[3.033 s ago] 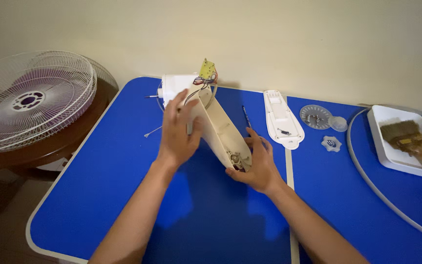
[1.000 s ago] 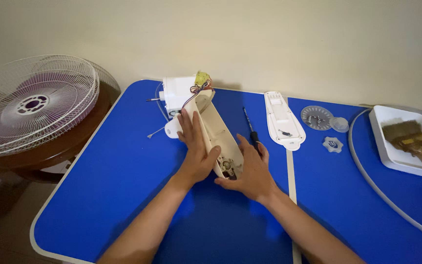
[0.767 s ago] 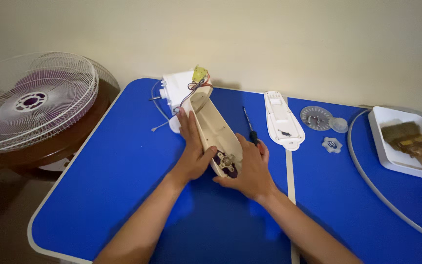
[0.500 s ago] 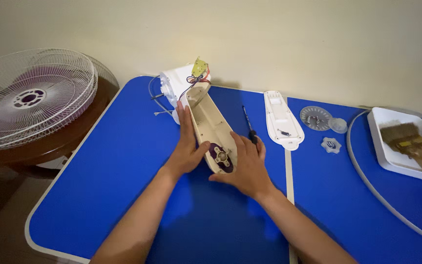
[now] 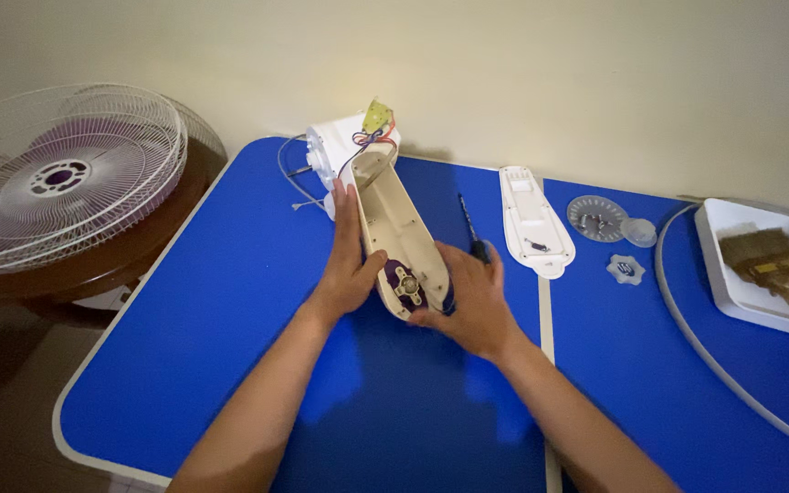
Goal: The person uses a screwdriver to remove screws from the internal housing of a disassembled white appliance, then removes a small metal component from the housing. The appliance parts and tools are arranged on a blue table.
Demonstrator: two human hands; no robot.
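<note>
A cream plastic fan housing (image 5: pixel 394 228) lies open side up on the blue table (image 5: pixel 184 347), with a dark round part with a brass centre (image 5: pixel 405 281) at its near end. My left hand (image 5: pixel 349 265) grips its left wall. My right hand (image 5: pixel 472 297) holds its near right end. Coloured wires and a small yellow-green circuit board (image 5: pixel 377 116) stick up at its far end, beside a white motor body (image 5: pixel 331 155).
A screwdriver (image 5: pixel 469 228) lies right of the housing. Further right are a white cover plate (image 5: pixel 533 219), a round clear disc (image 5: pixel 597 217), a small cap (image 5: pixel 639 232), a flower-shaped nut (image 5: pixel 626 269), a white tray with a brush (image 5: pixel 764 265), a grey ring (image 5: pixel 714 365). A fan grille (image 5: pixel 57 173) rests left.
The housing was standing tilted on its edge; both hands have laid it down flat and turned it so its open inside faces up. Its far end has swung a little left.
</note>
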